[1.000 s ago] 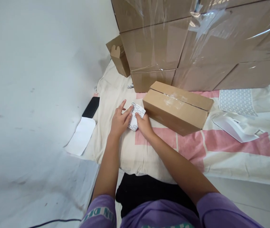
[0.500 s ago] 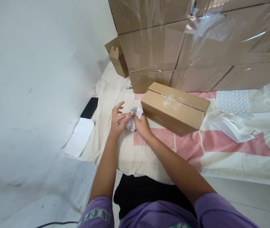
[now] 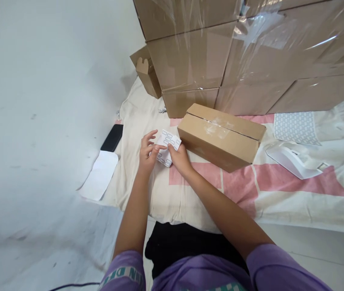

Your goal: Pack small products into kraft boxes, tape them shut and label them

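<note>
A white sheet of labels, printed with small dark-outlined rounded rectangles, is bent between my two hands above the bedsheet. My right hand grips its right edge, thumb on top. On the other side, my left hand has its thumb and index finger pinched at the left of the sheet, while the other fingers are raised and spread. Whether a loose label is between those fingertips is too small to tell. A taped cardboard box lies just right of my right hand.
Large stacked cartons wrapped in clear film stand behind, with a small open carton beside them. A black phone and white paper lie left by the wall. On the right are a patterned sheet and a white tape dispenser.
The label sheet has opened out upward, showing more of its printed face. My left hand has shifted slightly left, its pinch still at the sheet. The view has moved slightly.
</note>
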Demonstrator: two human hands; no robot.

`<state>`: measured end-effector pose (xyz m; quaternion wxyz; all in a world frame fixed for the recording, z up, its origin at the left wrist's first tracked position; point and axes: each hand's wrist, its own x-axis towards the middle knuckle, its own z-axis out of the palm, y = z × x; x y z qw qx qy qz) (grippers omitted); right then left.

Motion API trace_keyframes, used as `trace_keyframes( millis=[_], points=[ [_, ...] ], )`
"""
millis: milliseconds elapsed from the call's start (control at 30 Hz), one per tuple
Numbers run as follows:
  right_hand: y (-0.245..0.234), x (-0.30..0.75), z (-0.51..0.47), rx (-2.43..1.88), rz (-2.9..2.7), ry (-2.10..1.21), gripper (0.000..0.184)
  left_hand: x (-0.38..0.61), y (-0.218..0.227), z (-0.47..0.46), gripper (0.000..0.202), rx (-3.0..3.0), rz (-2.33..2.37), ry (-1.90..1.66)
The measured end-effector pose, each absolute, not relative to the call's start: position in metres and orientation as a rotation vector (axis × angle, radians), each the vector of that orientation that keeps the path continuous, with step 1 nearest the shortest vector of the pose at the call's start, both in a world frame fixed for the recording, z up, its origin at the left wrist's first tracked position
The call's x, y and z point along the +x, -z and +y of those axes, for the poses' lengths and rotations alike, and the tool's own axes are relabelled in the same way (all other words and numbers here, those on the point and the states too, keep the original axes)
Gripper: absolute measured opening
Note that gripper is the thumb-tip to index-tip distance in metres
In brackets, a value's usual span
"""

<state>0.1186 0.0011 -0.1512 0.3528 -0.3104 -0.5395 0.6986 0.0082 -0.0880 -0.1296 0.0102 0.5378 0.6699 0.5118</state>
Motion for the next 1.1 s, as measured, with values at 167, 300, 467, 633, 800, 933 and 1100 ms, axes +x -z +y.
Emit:
trace_keyframes(
  millis=[167, 300, 467, 633, 800, 933, 1100],
  points=[
    [0.151, 0.119, 0.001, -0.749, -1.54, -1.757, 0.031, 0.003, 0.134, -0.085, 0.061, 1.342, 1.969, -1.866],
    [0.146, 0.124, 0.0, -0.594, -1.695, -1.844, 0.028, -0.002, 0.132, -0.085, 0.068, 1.068, 1.828, -1.903],
    [0.142, 0.127, 0.003, -0.649, -1.739, -1.719, 0.018, -0.001, 0.127, -0.086, 0.065, 0.823, 1.568, -1.999],
    [0.149, 0.117, 0.007, -0.761, -1.537, -1.847, 0.031, 0.0, 0.128, -0.083, 0.056, 0.68, 1.42, -2.128],
    [0.149, 0.113, 0.003, -0.711, -1.293, -2.12, 0.092, 0.0, 0.13, -0.082, 0.047, 0.772, 1.451, -2.259],
    [0.142, 0.122, 0.0, -0.674, -1.452, -1.914, 0.079, 0.0, 0.129, -0.084, 0.05, 0.788, 1.375, -2.204],
    [0.138, 0.125, -0.002, -0.563, -1.512, -1.805, 0.046, 0.004, 0.128, -0.085, 0.054, 0.863, 1.247, -1.977]
  ],
)
